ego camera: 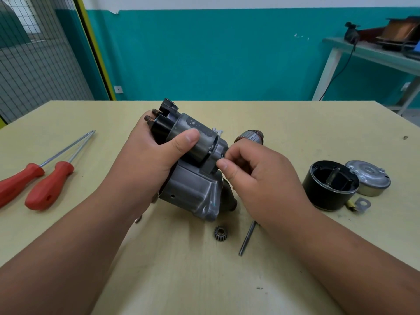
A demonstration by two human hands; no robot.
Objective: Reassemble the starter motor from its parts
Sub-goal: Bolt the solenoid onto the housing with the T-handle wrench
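Screwdrivers [45, 185] sit far left, not needed yet I'd say. Left hand [147, 155] clenches the solenoid [200, 135], holding the starter housing [193, 189] over the table [295, 258] middle, long axis slanting from terminals far-left to nose near-right. Right hand [256, 176] pinches at the housing flange; screw in there? Can't tell. Start threads by finger, housing steady.

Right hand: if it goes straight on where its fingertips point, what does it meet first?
The starter housing, at its flange beside the solenoid; the fingertips of the right hand look nearly touching it, though depth is unclear.
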